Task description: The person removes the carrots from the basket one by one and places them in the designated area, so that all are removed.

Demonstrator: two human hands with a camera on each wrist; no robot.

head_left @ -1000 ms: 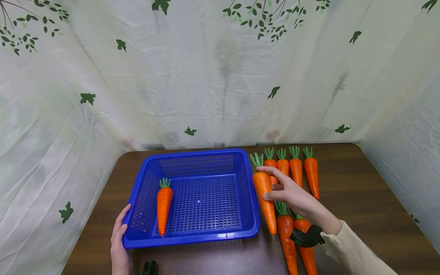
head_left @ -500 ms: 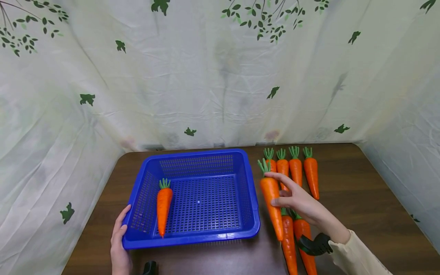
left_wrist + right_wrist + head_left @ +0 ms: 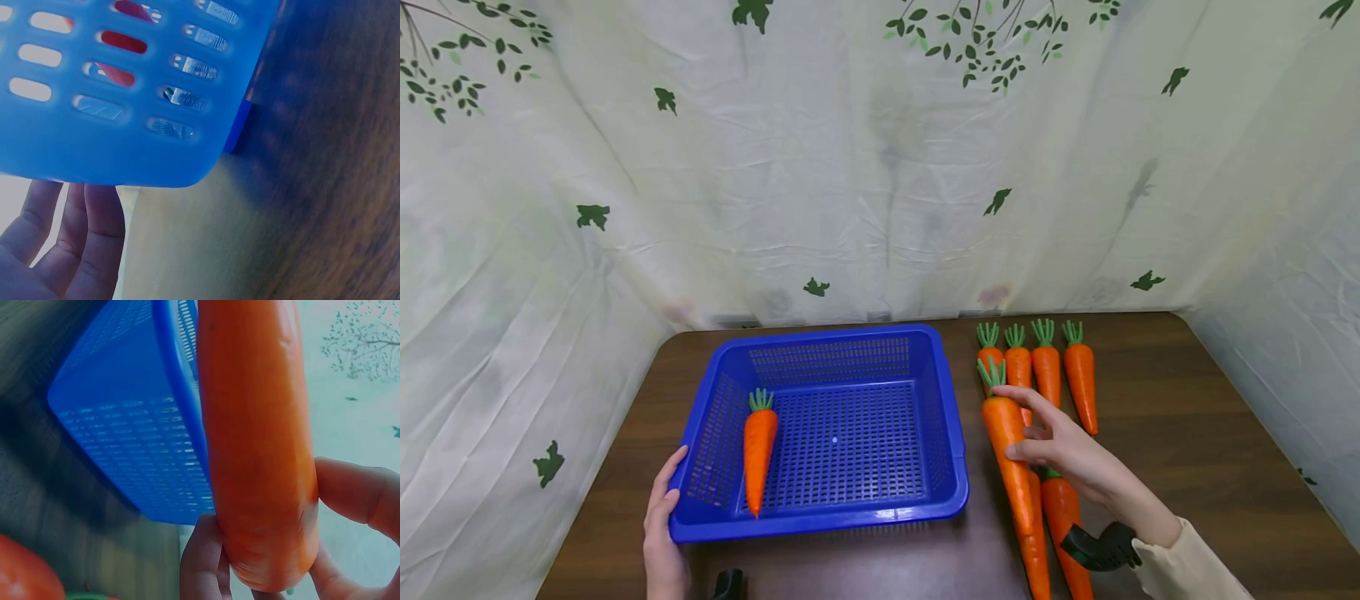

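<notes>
My right hand (image 3: 1071,454) pinches an orange carrot (image 3: 1011,450) with a green top between thumb and fingers. It holds the carrot to the right of a blue plastic basket (image 3: 820,522), above other carrots and partly covering them. The right wrist view shows this carrot (image 3: 259,444) close up, with fingers on both sides. At the basket's left front corner, my left hand (image 3: 662,533) holds the rim. In the left wrist view, the fingertips of that hand (image 3: 81,237) meet the rim's edge. One carrot (image 3: 760,458) lies inside the basket, towards its left side.
Several carrots lie side by side at the back right, the outermost carrot (image 3: 1080,387) at the row's right end. Nearer, another carrot (image 3: 1066,525) lies partly behind the right wrist. A white leaf-print curtain (image 3: 880,167) borders the brown table (image 3: 1180,417).
My right hand has brought its carrot right and towards the front, away from the basket's right rim and over the nearer carrots. My left hand and the basket stay in place.
</notes>
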